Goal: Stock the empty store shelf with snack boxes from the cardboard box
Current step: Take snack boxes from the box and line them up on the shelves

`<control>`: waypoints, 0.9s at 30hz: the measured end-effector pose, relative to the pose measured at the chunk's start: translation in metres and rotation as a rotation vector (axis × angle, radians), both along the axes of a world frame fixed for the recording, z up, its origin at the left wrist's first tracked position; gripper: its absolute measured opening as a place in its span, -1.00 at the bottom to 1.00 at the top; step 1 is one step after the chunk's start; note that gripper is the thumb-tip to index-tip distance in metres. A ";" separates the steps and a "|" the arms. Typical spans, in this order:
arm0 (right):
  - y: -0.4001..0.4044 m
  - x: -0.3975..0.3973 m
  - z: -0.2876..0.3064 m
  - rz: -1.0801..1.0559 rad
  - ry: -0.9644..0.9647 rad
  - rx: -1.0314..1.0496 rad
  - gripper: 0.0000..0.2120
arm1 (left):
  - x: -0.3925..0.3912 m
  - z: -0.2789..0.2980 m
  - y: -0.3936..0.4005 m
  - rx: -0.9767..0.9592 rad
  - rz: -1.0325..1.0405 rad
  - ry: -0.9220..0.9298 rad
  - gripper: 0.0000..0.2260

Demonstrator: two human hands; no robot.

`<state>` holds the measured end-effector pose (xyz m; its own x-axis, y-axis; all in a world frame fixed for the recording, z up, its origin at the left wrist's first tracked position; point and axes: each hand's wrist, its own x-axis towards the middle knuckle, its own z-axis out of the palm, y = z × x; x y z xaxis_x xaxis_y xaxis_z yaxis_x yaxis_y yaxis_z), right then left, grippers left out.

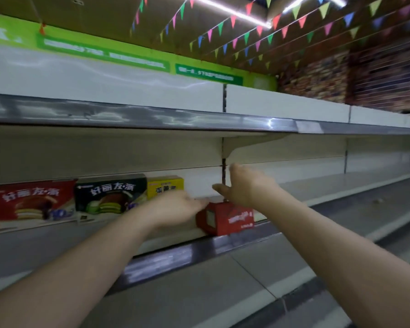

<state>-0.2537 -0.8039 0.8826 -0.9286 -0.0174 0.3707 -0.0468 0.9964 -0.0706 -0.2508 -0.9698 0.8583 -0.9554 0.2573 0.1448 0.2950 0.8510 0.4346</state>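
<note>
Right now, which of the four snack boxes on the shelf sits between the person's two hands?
The small red cardboard box; the large red, black-green and yellow boxes stand left of both hands.

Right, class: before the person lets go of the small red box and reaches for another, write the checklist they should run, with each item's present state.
1. Small red box resting on the shelf: ok.
2. Its front faces the aisle like the big red box, dark box and yellow box: not ok, it sits turned.
3. Left hand against its left end: ok.
4. Right hand gripping it: cannot tell.
5. Free shelf space to the right: ok.
</note>
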 end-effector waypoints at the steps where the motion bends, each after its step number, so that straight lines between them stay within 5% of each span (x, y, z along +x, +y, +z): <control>1: 0.009 -0.001 -0.007 -0.041 -0.079 -0.057 -0.49 | 0.000 -0.006 0.007 -0.024 -0.012 -0.023 -0.57; 5: 0.028 0.002 -0.035 0.009 -0.191 -0.325 -0.53 | 0.006 -0.031 0.032 0.137 -0.038 -0.134 -0.47; 11: 0.022 0.026 -0.093 0.263 0.172 -1.404 -0.89 | 0.034 -0.062 0.057 0.716 -0.042 -0.037 -0.49; 14: 0.009 0.055 -0.120 0.429 0.266 -1.755 -0.88 | 0.060 -0.077 0.064 1.065 -0.080 0.042 -0.59; 22: 0.029 0.086 -0.129 0.578 0.272 -1.766 -0.65 | 0.091 -0.091 0.077 1.216 -0.073 0.158 -0.69; 27: 0.037 0.085 -0.145 0.669 0.141 -1.832 -0.07 | 0.108 -0.097 0.084 1.200 -0.082 0.175 -0.68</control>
<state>-0.1683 -0.7665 0.7373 -0.9041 0.1326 0.4063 -0.4209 -0.4413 -0.7925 -0.1431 -0.8860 0.7617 -0.8862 -0.0702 0.4579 0.4627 -0.0885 0.8821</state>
